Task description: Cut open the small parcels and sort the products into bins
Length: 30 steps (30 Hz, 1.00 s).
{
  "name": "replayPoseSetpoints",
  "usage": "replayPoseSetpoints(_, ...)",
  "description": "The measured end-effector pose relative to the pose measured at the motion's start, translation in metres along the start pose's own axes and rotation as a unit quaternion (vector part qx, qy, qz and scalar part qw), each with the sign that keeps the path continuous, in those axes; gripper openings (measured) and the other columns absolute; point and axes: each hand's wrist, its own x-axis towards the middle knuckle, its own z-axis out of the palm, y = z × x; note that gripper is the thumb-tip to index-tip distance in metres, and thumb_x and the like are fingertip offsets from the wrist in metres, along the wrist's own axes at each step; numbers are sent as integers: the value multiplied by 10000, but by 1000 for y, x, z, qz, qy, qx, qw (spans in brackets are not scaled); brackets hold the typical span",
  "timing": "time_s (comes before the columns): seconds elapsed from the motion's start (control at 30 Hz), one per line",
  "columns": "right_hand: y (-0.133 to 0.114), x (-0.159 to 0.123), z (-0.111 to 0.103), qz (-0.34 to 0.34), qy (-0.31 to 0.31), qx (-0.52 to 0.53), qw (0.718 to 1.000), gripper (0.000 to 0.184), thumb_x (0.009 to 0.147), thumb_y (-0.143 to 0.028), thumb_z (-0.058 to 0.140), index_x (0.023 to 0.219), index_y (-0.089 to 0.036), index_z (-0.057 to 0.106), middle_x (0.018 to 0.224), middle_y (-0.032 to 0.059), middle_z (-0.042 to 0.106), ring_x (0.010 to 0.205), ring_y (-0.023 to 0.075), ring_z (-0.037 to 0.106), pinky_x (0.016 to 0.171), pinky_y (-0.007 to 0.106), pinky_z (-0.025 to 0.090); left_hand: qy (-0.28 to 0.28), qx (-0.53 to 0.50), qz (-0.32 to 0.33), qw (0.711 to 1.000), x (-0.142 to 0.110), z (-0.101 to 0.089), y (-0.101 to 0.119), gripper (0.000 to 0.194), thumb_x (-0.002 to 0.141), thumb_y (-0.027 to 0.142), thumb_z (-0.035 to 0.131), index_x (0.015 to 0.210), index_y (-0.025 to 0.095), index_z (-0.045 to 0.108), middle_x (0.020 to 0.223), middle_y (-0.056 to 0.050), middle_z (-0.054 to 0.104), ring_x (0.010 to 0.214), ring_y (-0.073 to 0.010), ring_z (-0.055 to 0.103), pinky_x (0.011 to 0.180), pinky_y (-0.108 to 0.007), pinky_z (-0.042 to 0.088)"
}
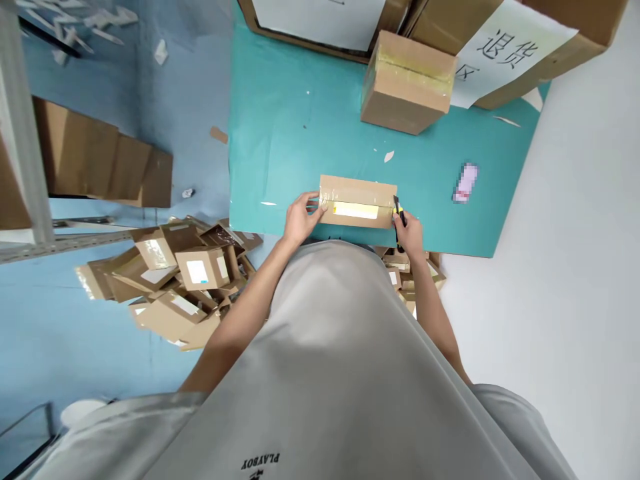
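Observation:
A long, narrow cardboard box (pixel 357 190) lies near the front edge of the green table, with clear tape along its top seam and a yellow-white label (pixel 356 211) on it. My left hand (pixel 302 218) grips the box's left end, thumb on top and fingers along the side. In my right hand (pixel 411 233) is a black and yellow utility knife (pixel 400 223). Its tip is at the box's right end, by the tape; whether the blade cuts into it I cannot tell.
On the green table (pixel 285 133), a taped carton (pixel 407 87) stands at the back before larger boxes with paper signs (pixel 510 50). A blurred pinkish item (pixel 465 183) lies to the right. Discarded cartons (pixel 170 280) pile on the floor at left; more boxes (pixel 100 153) stand beyond.

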Motion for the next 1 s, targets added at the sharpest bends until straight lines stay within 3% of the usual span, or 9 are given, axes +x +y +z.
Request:
replayPoseSetpoints(0.13, -28, 4, -9, -73, 31, -58, 995, 505, 1168, -527, 443, 1319, -196, 792, 1234, 169, 815, 1077, 317, 741, 987, 423, 559, -30, 19, 24, 999, 8, -7, -4, 632, 1024, 568, 789, 1554, 263, 628, 1499, -138, 723, 1137, -275, 779, 1019, -449, 665)
replayPoseSetpoints(0.2, -54, 6, -9, -114, -17, -99, 988, 509, 1184, -489, 447, 1453, -201, 770, 1336, 170, 801, 1159, 321, 743, 1017, 411, 556, -49, 4, 52, 997, 10, -11, -5, 618, 1028, 582, 775, 1545, 270, 648, 1551, -145, 674, 1133, -262, 768, 1006, -428, 661)
replayPoseSetpoints(0.33, -112, 10, 2, -184, -160, -209, 947, 477, 1205, -411, 461, 1564, -235, 720, 1390, 135, 781, 1185, 304, 737, 951, 357, 532, -70, -37, 48, 996, 16, -11, -11, 595, 984, 592, 806, 1470, 260, 713, 1511, -146, 671, 1088, -251, 752, 957, -408, 669)
replayPoseSetpoints(0.5, -160, 17, 16, -236, -222, -312, 893, 435, 1227, -367, 443, 1537, -237, 718, 1403, 143, 753, 1143, 298, 746, 878, 353, 478, -72, -63, 32, 995, 20, -6, -15, 591, 950, 470, 838, 1485, 254, 707, 1501, -141, 660, 1093, -250, 741, 937, -399, 671)
replayPoseSetpoints(0.83, -183, 24, 23, -250, -250, -387, 851, 409, 1220, -280, 437, 1475, -170, 737, 1419, 204, 743, 1108, 310, 776, 894, 385, 500, -79, -72, 34, 994, 20, -7, -15, 592, 959, 453, 830, 1502, 255, 701, 1528, -152, 649, 1117, -261, 739, 912, -389, 669)
replayPoseSetpoints(1.0, -192, 25, 33, -263, -249, -412, 836, 460, 1144, -81, 404, 1435, -111, 758, 1424, 233, 754, 1144, 312, 786, 928, 389, 546, -67, -57, 34, 996, 20, -6, -16, 573, 955, 429, 825, 1491, 260, 713, 1510, -138, 668, 1105, -256, 752, 959, -401, 658)
